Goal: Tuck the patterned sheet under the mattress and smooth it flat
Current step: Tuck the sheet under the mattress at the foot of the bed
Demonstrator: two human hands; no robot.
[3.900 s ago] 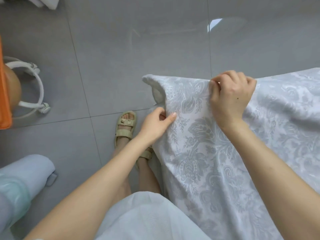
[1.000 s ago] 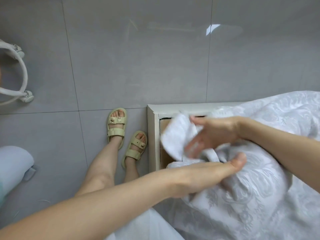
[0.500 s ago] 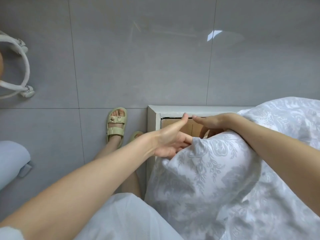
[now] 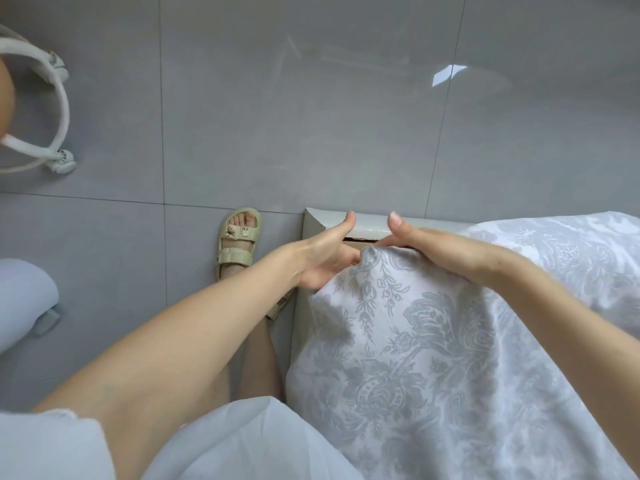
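Patterned sheet bunched at the bed-frame corner

Patterned sheet (image 4: 415,358) is draped over the bed, its bunched edge lying just inside the corner of the white bed frame (image 4: 313,230). The left hand (image 4: 325,258) is held palm-up beside that corner, thumb stretched out to the frame rail, its fingers hidden beneath the sheet's edge, so whether cloth is pinched there cannot be told. The right hand (image 4: 433,249) is laid flat on top of the bunched edge, fingers extended toward the corner, nothing clenched. Both forearms are reached forward. A sandalled foot (image 4: 239,244) is planted on the grey floor (image 4: 311,116) just left of the frame.
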